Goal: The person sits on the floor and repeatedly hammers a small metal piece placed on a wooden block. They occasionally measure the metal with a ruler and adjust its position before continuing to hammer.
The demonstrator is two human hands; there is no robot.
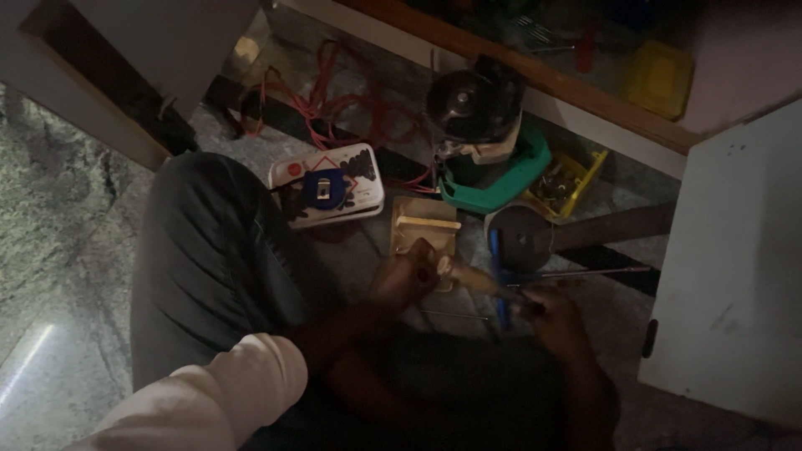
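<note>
Screwdriver (501,282) with a wooden handle lies across both hands, low over the floor. Left hand (407,276) is curled tight around the handle. Right hand (547,316) pinches the thin metal shaft. Just beyond sit a small wooden block (425,225) and a white power strip (328,184).

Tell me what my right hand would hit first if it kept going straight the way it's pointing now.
Probably the round dark disc just ahead. Your right hand points up toward the shelf edge, gripping a thin metal rod alongside a blue tool. The picture is dark, so depth is uncertain.
</note>
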